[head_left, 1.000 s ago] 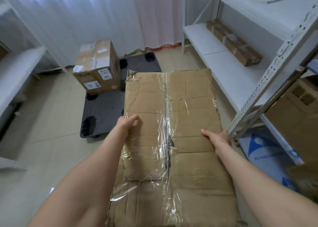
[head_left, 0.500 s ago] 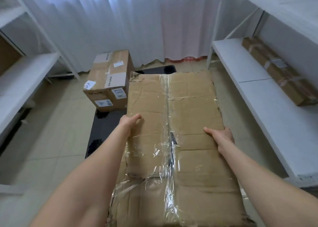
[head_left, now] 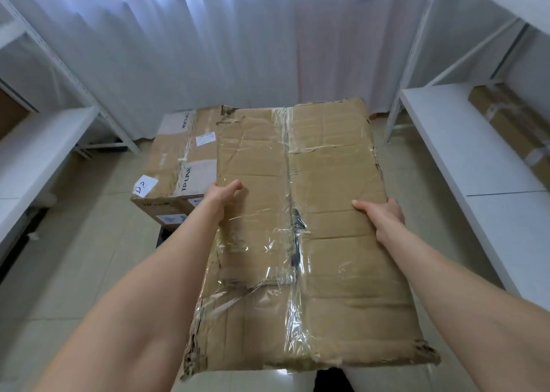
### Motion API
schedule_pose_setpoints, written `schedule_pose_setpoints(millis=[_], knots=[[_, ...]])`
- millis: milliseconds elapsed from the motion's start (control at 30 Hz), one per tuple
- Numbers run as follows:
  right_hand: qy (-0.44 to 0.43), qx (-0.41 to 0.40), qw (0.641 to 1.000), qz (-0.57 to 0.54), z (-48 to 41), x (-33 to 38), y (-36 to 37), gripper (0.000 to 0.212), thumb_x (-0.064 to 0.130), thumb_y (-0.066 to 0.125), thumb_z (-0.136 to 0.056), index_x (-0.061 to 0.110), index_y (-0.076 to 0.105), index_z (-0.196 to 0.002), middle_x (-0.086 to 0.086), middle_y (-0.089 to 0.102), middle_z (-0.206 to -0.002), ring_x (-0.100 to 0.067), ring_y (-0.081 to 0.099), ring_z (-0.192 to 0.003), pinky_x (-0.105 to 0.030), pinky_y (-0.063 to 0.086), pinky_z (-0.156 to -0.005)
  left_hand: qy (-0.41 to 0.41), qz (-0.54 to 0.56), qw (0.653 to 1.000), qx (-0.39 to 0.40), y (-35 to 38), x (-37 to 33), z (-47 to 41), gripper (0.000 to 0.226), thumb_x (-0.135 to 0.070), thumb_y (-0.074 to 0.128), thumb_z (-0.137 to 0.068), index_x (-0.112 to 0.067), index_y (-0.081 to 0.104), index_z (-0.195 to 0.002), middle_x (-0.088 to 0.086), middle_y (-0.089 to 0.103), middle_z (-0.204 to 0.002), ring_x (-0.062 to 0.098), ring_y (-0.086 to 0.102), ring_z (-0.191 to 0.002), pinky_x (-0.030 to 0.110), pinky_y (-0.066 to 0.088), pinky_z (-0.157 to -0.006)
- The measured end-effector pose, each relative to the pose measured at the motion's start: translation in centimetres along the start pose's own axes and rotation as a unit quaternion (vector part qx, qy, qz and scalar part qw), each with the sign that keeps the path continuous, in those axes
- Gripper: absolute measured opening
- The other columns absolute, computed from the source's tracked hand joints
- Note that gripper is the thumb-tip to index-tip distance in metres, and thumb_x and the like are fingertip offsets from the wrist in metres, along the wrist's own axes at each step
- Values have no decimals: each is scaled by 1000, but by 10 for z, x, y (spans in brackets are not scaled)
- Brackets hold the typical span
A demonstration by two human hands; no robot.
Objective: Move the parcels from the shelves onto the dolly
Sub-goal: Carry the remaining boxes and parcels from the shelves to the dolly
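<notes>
I carry a large flat cardboard parcel (head_left: 324,189), worn and wrapped in clear tape, held out in front of me. My left hand (head_left: 221,196) grips its left edge with the thumb on top. My right hand (head_left: 382,213) grips the right edge the same way. Behind the parcel, a taped brown box (head_left: 178,168) with a white label sits on the black dolly (head_left: 162,237), of which only a sliver shows below that box. The held parcel hides the rest of the dolly.
White shelving (head_left: 464,153) runs along the right, with a long brown parcel (head_left: 518,129) on it. Another white shelf (head_left: 32,150) stands on the left. White curtains (head_left: 238,40) hang behind. The floor is pale tile.
I have turned left and stepped toward the dolly with the parcel. The box on the dolly is now closer and partly hidden behind the parcel. Both hands keep their hold.
</notes>
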State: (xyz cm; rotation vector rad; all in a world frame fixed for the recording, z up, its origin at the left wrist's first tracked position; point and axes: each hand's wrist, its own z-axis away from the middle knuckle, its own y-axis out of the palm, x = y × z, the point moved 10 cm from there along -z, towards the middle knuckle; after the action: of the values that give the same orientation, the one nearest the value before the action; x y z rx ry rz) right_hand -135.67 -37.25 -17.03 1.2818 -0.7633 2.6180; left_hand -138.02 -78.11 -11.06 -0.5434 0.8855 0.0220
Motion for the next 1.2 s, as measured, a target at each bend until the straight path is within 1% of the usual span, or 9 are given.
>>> schedule_pose_setpoints(millis=[133,333,633,733,800,867,1000,1100,1200], knots=[[-6,5,1000,2,-63,52,35,93,38,88,-60,15,46,-139,-8,55,-137,-32,53,-122,-43,44,-103,-6,11,1000,-12,14,-44,-57,62,-32,66,-81,-7,44,-133,10,52,-122,27,49,-103,36,40,-80],[-22,23,999,-9,-135,124,87,93,38,87,-61,16,45,-141,-8,53,-140,-31,52,-125,-41,42,-105,10,25,999,-27,20,-113,-129,81,-32,66,-83,-12,23,-149,10,38,-145,31,41,-128,43,39,-97],[-11,24,1000,10,-225,175,169,89,37,85,-67,15,42,-142,-10,53,-140,-33,51,-124,-40,42,-102,12,40,999,-18,44,-166,-256,73,-26,64,-86,-10,27,-147,10,41,-142,27,44,-118,36,38,-92],[2,14,1000,24,-267,182,204,90,36,85,-67,14,42,-143,-11,51,-141,-34,49,-126,-41,40,-105,-5,32,999,-4,63,-172,-315,72,-25,63,-87,-8,28,-146,10,39,-144,28,41,-126,35,36,-92],[16,19,999,24,-295,183,230,91,35,86,-67,15,41,-144,-11,51,-142,-33,48,-128,-42,39,-107,-11,27,1000,-4,73,-176,-355,69,-24,64,-86,-6,31,-145,11,42,-141,27,44,-121,34,37,-91],[31,15,999,28,-325,183,253,93,35,86,-67,15,40,-145,-10,50,-143,-33,48,-129,-43,38,-108,-20,25,999,3,88,-178,-395,66,-22,64,-87,-6,34,-143,10,46,-137,21,45,-108,32,37,-88],[54,11,998,31,-386,183,303,90,35,86,-66,15,43,-142,-10,52,-140,-33,50,-126,-43,40,-106,-37,15,999,14,116,-181,-471,61,-21,62,-88,-8,37,-142,10,47,-138,23,47,-114,29,36,-85],[61,7,997,40,-427,182,334,91,37,86,-65,16,43,-143,-10,52,-140,-33,50,-126,-43,40,-107,-49,22,998,24,134,-176,-524,56,-21,64,-86,-10,44,-137,8,54,-127,21,49,-99,31,41,-84],[59,10,997,51,-465,182,362,90,38,85,-66,17,43,-143,-10,52,-141,-33,49,-127,-42,38,-109,-55,23,998,22,151,-170,-569,54,-20,65,-84,-11,46,-134,6,56,-122,20,53,-96,32,45,-83]])
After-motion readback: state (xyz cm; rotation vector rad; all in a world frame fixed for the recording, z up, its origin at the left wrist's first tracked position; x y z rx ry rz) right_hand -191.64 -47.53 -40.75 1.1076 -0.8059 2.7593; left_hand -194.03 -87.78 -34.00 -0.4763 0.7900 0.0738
